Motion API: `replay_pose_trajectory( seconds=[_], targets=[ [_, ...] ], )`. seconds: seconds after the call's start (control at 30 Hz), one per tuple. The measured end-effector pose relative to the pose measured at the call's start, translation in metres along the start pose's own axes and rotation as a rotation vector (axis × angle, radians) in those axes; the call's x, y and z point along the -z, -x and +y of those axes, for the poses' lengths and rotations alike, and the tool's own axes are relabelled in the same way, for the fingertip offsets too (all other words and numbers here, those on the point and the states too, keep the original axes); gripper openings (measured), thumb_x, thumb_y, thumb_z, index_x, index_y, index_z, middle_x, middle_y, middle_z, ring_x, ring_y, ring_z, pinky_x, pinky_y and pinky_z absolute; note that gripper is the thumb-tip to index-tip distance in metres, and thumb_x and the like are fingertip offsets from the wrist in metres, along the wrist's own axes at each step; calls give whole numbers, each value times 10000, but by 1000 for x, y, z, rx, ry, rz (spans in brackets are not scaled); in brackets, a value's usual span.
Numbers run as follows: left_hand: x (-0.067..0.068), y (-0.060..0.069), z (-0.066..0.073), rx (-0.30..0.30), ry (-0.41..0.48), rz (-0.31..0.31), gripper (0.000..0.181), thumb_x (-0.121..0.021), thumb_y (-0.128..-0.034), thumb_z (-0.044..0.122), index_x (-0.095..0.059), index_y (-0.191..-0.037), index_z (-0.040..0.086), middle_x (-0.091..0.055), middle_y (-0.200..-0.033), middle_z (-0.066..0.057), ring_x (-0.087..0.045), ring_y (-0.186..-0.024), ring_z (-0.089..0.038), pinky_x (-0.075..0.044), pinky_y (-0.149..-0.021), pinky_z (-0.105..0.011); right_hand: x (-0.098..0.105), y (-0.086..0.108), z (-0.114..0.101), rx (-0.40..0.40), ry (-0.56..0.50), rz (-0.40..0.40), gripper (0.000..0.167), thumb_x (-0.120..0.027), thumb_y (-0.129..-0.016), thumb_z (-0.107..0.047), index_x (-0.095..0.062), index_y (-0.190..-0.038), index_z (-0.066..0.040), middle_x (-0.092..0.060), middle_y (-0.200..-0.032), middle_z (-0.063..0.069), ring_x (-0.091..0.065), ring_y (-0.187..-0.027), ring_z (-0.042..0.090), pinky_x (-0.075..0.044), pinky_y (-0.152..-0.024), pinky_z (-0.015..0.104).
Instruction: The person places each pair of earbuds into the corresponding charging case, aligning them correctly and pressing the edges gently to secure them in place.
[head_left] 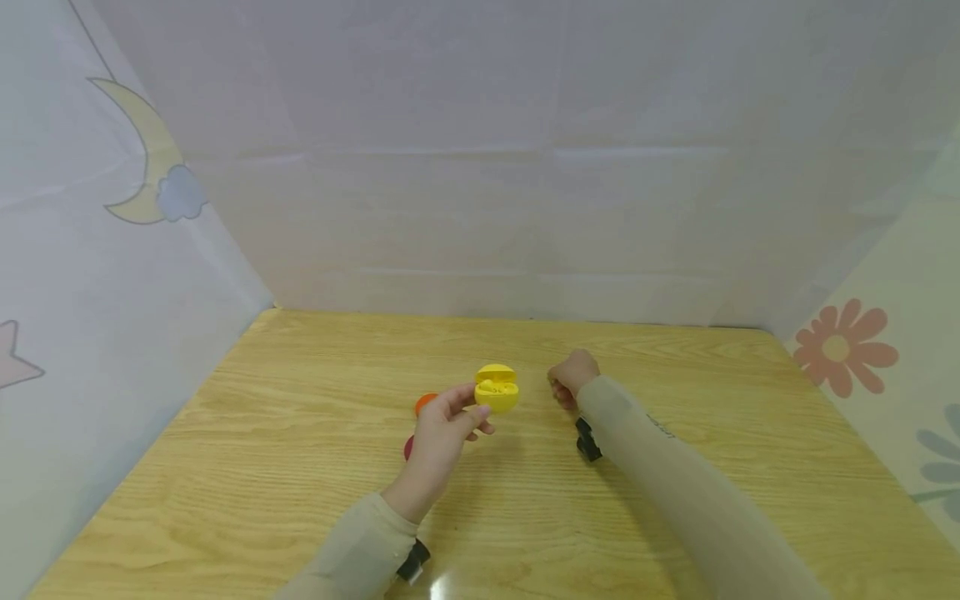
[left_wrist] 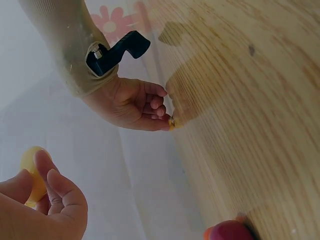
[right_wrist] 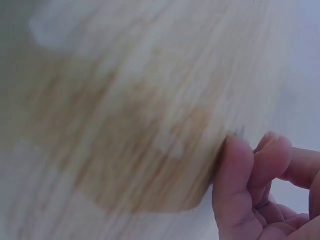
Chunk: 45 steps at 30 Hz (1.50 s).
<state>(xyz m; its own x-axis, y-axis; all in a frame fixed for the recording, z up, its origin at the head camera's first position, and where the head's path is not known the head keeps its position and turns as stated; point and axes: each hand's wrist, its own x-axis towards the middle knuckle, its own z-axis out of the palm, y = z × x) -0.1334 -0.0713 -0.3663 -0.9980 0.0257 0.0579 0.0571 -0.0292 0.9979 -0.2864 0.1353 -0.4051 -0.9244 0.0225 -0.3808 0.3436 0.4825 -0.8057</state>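
My left hand point(head_left: 441, 435) holds a yellow earbud case point(head_left: 497, 402) above the table, its lid raised and its inside facing me. In the left wrist view, thumb and fingers pinch the side of this case point(left_wrist: 37, 187). To the right, my right hand point(head_left: 576, 375) is down at the table with curled fingers. At its fingertips a small yellow piece point(left_wrist: 171, 123), which looks like an earbud, shows in the left wrist view. The right wrist view shows the hand's fingers point(right_wrist: 235, 175) near the wood, while the piece itself is hidden there.
An orange round object point(head_left: 424, 404) and a dark red one point(head_left: 408, 447) lie on the wooden table point(head_left: 300, 417), partly behind my left hand. Printed cloth walls point(head_left: 480, 233) stand behind and on both sides. Each wrist wears a black mount point(head_left: 588, 440).
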Motion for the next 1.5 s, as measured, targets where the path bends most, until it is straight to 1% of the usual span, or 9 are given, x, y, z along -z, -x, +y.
replay_pose_trajectory(
  seconds=[0.1,0.3,0.33,0.47,0.5,0.63,0.87,1.2,1.5],
  targets=[
    [0,0,0,2,0,-2,349,-602,-950,60,-555,-1262,-89,-626,-1177,-166,-647,-763,-150,-463,-732,-313,0,-2,1,1,22,3,424,-563,-869,11,-447,-1242,175,-538,-501,28,-475,-372,82,-464,-398,237],
    [0,0,0,0,4,-3,344,-604,-948,61,-561,-1256,-89,-629,-1164,-162,-646,-760,-149,-464,-733,-318,-1,-7,5,5,-8,1,466,-548,-853,40,-408,-1278,170,-544,-506,44,-466,-381,107,-450,-391,256],
    [0,0,0,1,4,-4,345,-604,-949,62,-560,-1256,-88,-629,-1164,-162,-645,-761,-148,-463,-734,-318,-1,-8,6,3,-21,-3,424,-543,-853,45,-436,-1244,170,-540,-502,43,-460,-382,109,-441,-390,257],
    [0,-1,-2,0,4,-7,342,-603,-949,63,-561,-1253,-87,-628,-1160,-160,-644,-759,-140,-461,-731,-302,-1,-7,8,-1,-50,-13,85,-530,-865,47,-577,-897,111,-517,-481,27,-437,-378,100,-411,-384,247],
    [0,-1,-2,0,3,-8,341,-603,-948,63,-562,-1252,-87,-628,-1158,-160,-644,-759,-138,-461,-730,-298,-1,-7,9,-2,-58,-19,85,-526,-871,45,-585,-821,80,-509,-478,23,-431,-378,98,-405,-385,246],
    [1,-1,-4,-9,-1,-12,336,-602,-949,62,-563,-1248,-86,-629,-1154,-160,-644,-755,-128,-464,-724,-284,0,-2,9,16,-61,-31,228,-518,-889,25,-576,-669,13,-500,-479,18,-431,-378,99,-412,-389,247],
    [1,1,-3,-15,9,-6,332,-608,-948,66,-568,-1239,-89,-633,-1145,-159,-645,-746,-130,-468,-710,-281,3,4,9,25,-65,-43,249,-507,-919,0,-575,-680,20,-487,-480,13,-423,-379,98,-429,-389,250],
    [0,3,0,-5,16,5,334,-606,-951,65,-565,-1246,-86,-630,-1148,-162,-640,-745,-127,-465,-711,-277,5,23,5,66,-104,-65,401,-492,-938,-11,-462,-546,-90,-430,-474,-12,-364,-404,91,-372,-408,239],
    [0,5,-1,-1,22,13,329,-604,-950,56,-564,-1241,-92,-637,-1128,-158,-642,-729,-117,-467,-701,-278,8,34,10,108,-160,-81,468,-500,-957,-25,-427,-502,-107,-408,-460,-12,-346,-407,97,-324,-406,237]
  ],
)
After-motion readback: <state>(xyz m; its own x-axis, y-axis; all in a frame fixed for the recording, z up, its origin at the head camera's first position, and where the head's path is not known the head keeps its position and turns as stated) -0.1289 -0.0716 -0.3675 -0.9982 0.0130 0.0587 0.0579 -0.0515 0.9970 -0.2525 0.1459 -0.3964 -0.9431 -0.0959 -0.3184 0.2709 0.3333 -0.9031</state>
